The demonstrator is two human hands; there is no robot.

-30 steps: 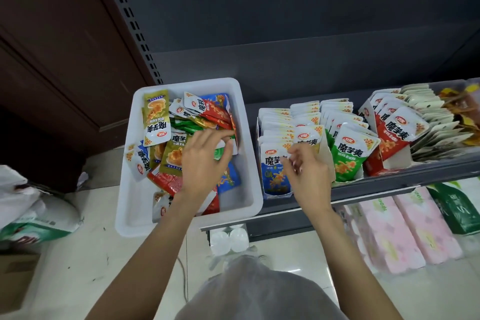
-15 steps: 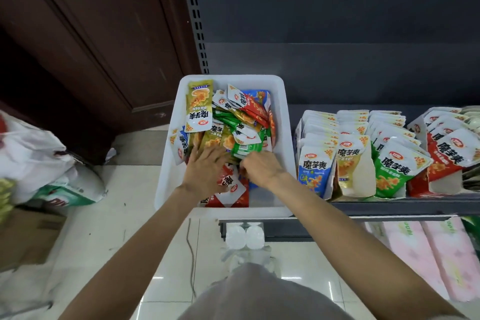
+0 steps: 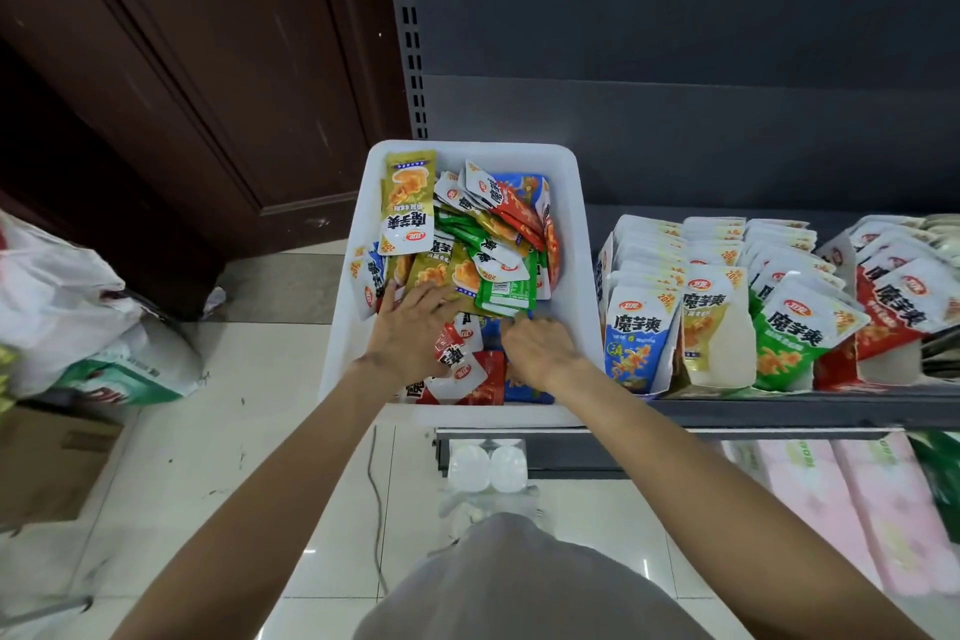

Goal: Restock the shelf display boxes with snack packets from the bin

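Observation:
A white bin on the shelf's left end holds several mixed snack packets in yellow, green, red and blue. My left hand lies flat on the pile, fingers straight and spread over yellow packets. My right hand is in the bin's near right part, fingers curled on a blue packet under the green ones; its fingertips are hidden. To the right stand the display boxes: blue, yellow, green, red, all filled with upright packets.
The grey shelf edge runs right of the bin. Pink tissue packs lie on the lower shelf, and white bottles sit under the bin. White plastic bags and a cardboard box crowd the floor at left, by a brown door.
My right hand left the blue display box and went left into the bin, curling onto a blue packet. My left hand stayed on the pile. The view swung left.

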